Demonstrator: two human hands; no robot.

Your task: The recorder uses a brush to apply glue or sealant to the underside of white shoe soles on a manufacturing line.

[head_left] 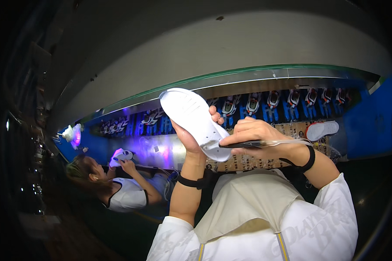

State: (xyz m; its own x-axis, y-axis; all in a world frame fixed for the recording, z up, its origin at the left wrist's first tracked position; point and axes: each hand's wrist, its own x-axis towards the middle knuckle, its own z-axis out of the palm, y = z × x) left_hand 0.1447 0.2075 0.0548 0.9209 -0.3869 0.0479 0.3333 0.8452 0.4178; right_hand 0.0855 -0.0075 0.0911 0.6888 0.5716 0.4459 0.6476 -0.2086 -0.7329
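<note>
My left hand (188,140) grips a white shoe sole (188,112) from beneath, its fingers curling round the right edge. The sole is tilted, toe end up and away, with its inner face towards me. In my right hand (259,130) is a dark-handled brush (245,144), pinched between the fingers. Its tip touches the sole near the heel, where a greyish wet-looking patch shows. A thin clear tube (287,141) runs from the brush's back end over my right wrist.
Ahead, shoe uppers (272,99) sit on blue holders in a row under a long shelf (231,39). Printed tape or paper covers the bench (287,129); another white sole (322,130) lies at its right. A co-worker (128,191) handles a sole at left, near a lit lamp (70,134).
</note>
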